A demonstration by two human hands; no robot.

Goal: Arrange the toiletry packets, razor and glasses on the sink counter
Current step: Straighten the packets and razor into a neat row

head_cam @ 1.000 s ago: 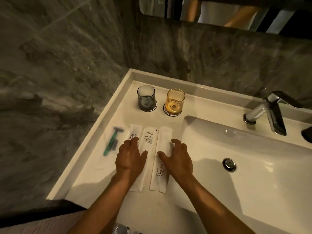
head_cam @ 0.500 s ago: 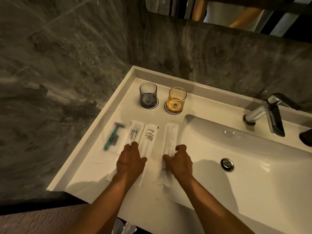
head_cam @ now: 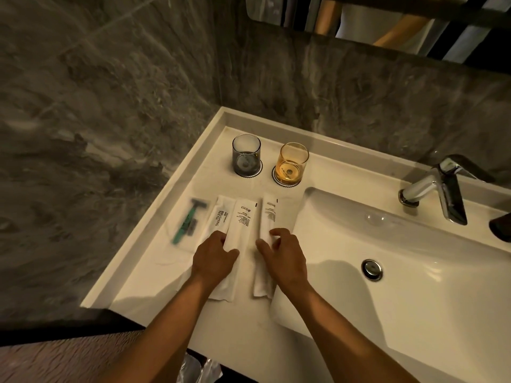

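Toiletry packets lie side by side on the white surface [head_cam: 154,275] left of the basin, two bare hands resting on their near halves. The left hand [head_cam: 214,259] presses flat on the left packet [head_cam: 220,217], printed "BRUSHING TEETH", and the middle packet [head_cam: 240,225], which touches it along one edge; its fingers [head_cam: 218,236] are spread slightly, thumb apart, gripping nothing. The right hand [head_cam: 284,258] sits on the right packet [head_cam: 267,217], which lies a little apart from the other two and is blurred; its fingers [head_cam: 279,233] are curled loosely with the thumb [head_cam: 261,246] out to the left, and whether they pinch the packet or only press on it cannot be told. Just left of the packets a green-handled razor [head_cam: 188,221] lies in a clear wrapper, head toward the wall, near the raised left rim. Farther back, a grey glass [head_cam: 246,154] and an amber glass [head_cam: 293,163] stand upright beside each other, each on a round coaster, close to the far rim. To the right, the basin [head_cam: 414,258] holds a metal drain [head_cam: 372,269], and a chrome tap [head_cam: 437,189] stands at its far side. Grey marble walls [head_cam: 110,106] close the corner.
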